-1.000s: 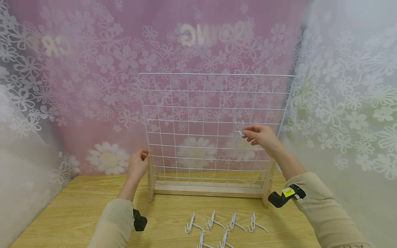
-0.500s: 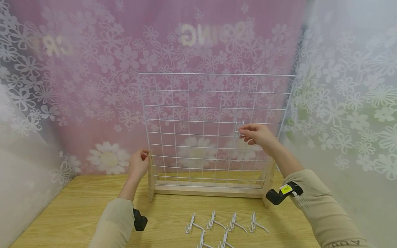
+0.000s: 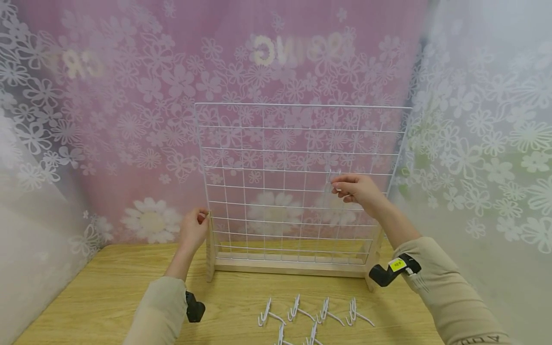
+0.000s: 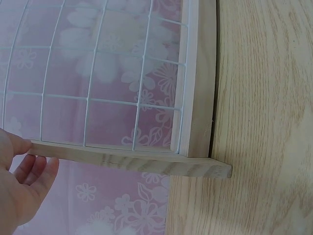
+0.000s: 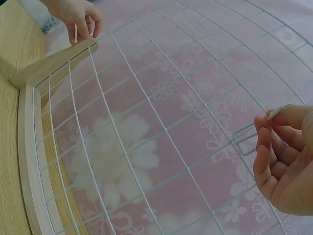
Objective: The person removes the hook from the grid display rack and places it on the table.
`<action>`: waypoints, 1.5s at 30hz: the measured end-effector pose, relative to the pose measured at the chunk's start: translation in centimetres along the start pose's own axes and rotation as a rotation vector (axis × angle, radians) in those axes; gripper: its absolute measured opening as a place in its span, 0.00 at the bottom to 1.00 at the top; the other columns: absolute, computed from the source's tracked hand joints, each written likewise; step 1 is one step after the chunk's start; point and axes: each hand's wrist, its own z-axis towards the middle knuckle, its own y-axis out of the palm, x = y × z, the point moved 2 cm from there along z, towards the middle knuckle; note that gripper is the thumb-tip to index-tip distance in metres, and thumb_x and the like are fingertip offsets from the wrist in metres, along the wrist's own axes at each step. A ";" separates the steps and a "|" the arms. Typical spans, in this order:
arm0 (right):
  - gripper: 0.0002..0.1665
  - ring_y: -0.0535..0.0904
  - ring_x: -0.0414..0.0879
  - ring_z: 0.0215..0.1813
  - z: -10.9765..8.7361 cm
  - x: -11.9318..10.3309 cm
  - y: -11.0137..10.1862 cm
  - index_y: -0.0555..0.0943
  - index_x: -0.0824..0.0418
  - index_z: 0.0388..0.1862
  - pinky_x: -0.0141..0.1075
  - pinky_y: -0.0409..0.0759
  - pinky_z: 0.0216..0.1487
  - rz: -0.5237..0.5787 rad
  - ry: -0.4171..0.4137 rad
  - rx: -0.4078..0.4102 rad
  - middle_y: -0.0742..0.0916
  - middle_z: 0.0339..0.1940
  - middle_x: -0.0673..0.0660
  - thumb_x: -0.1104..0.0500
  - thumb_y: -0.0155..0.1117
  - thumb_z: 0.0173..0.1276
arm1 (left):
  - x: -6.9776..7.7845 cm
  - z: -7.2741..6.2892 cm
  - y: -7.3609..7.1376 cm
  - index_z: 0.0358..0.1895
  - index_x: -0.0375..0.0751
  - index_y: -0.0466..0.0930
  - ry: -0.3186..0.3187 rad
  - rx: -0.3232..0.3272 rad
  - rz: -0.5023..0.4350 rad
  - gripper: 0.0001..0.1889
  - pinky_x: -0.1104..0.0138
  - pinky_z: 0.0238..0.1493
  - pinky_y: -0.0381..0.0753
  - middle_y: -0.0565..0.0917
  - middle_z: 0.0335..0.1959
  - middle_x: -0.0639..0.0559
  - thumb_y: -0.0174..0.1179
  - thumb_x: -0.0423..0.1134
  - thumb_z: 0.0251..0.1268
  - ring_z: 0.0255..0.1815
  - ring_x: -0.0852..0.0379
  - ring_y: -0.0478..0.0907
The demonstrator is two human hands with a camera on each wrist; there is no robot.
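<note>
My right hand (image 3: 358, 191) pinches the arm of a white wire display hook (image 5: 275, 113) between thumb and fingertips. The hook's wire frame lies against the white wire grid panel (image 3: 302, 105), right of its middle, partly hidden by my fingers. At the left side, my left hand (image 3: 194, 227) pinches the top end of the stand's wooden side post (image 4: 132, 164), thumb on one face and fingers on the other. The panel stands upright in this wooden stand (image 3: 291, 268).
Several more white wire hooks (image 3: 266, 311) lie in rows on the wood-grain table (image 3: 108, 297), in front of the stand. Behind and at the sides hangs a flower-patterned curtain (image 3: 129, 158), pink at the back. A black camera sits on each wrist.
My right hand has shifted slightly left and toward the grid, its fingers now covering more of the hook. My left hand stays on the post.
</note>
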 end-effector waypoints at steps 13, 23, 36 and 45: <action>0.09 0.76 0.42 0.33 -1.2 -0.2 -0.2 0.79 0.63 0.44 0.31 0.76 0.35 -0.015 -0.037 -0.021 0.83 0.30 0.50 0.60 0.57 0.68 | 0.3 -0.1 0.0 0.42 0.31 0.75 0.015 0.008 -0.002 0.08 0.64 0.27 0.68 0.76 0.27 0.42 0.54 0.31 0.64 0.28 0.48 0.71; 0.15 0.75 0.43 0.33 -2.4 1.7 -0.4 0.75 0.72 0.47 0.32 0.76 0.34 -0.093 -0.035 -0.047 0.83 0.32 0.53 0.61 0.58 0.67 | 0.2 -0.3 0.1 0.43 0.31 0.75 0.007 0.013 -0.006 0.08 0.64 0.26 0.69 0.76 0.29 0.41 0.54 0.31 0.64 0.29 0.48 0.72; 0.14 0.77 0.45 0.34 -3.9 4.4 -0.5 0.75 0.72 0.46 0.35 0.76 0.34 -0.117 -0.033 -0.086 0.83 0.33 0.54 0.62 0.58 0.67 | 0.4 -0.4 -0.1 0.44 0.31 0.75 0.004 0.009 -0.017 0.08 0.65 0.24 0.69 0.76 0.29 0.41 0.53 0.31 0.65 0.27 0.49 0.71; 0.13 0.77 0.47 0.34 -5.5 6.2 0.2 0.75 0.70 0.43 0.37 0.77 0.35 -0.175 -0.018 -0.084 0.84 0.34 0.59 0.61 0.59 0.66 | 0.4 -0.4 -0.1 0.44 0.31 0.75 -0.005 -0.007 -0.022 0.09 0.65 0.24 0.69 0.76 0.29 0.40 0.52 0.32 0.65 0.27 0.49 0.71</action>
